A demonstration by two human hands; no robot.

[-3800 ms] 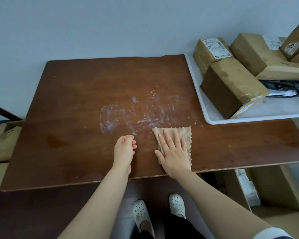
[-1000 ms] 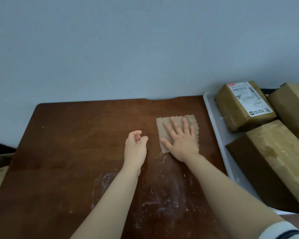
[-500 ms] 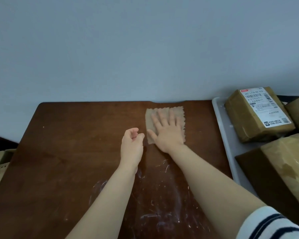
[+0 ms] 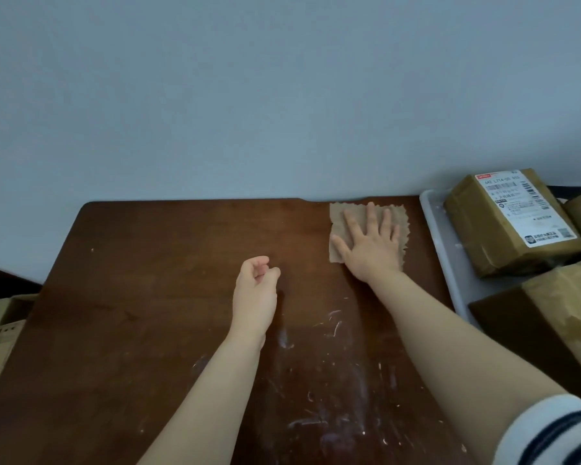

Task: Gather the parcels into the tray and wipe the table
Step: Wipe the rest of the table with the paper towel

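cloth: tan square wiping cloth with zigzag edges [image 4: 366, 216], lying flat at the far edge of the dark brown wooden worktop [image 4: 148, 297], near its right end, just beside the white plastic tray [image 4: 445, 250].
right hand: right hand [image 4: 371, 245] flat, fingers spread, palm pressing down on the cloth. No pinch grip; it pins the cloth by pressure.
left hand: left hand [image 4: 255, 293] loosely curled, thumb close to fingertips, nothing in it. Sits mid-worktop, nearer the person than the cloth and to its left. Can't tell if it touches the wood or hovers.
parcels: brown taped cardboard parcel with a white shipping label [image 4: 510, 223] and a second brown parcel [image 4: 550, 330] both in the tray. No parcels left on the worktop in view, so gathering looks done.
dirt: whitish smears and flecks [image 4: 332, 380] across the near-centre of the worktop, between the two forearms.
key relation: smears lie toward the person from the cloth and slightly left. Cloth is at the far limit of its travel, so the only useful stroke is a pull back along the right forearm's line.
nearer hand: right owns the move; left is closer to the smears but empty.
judgement: wipe phase, partly done. Far strip looks clean, near-centre still marked.
risk: cloth may bunch under the palm heel on the pull.
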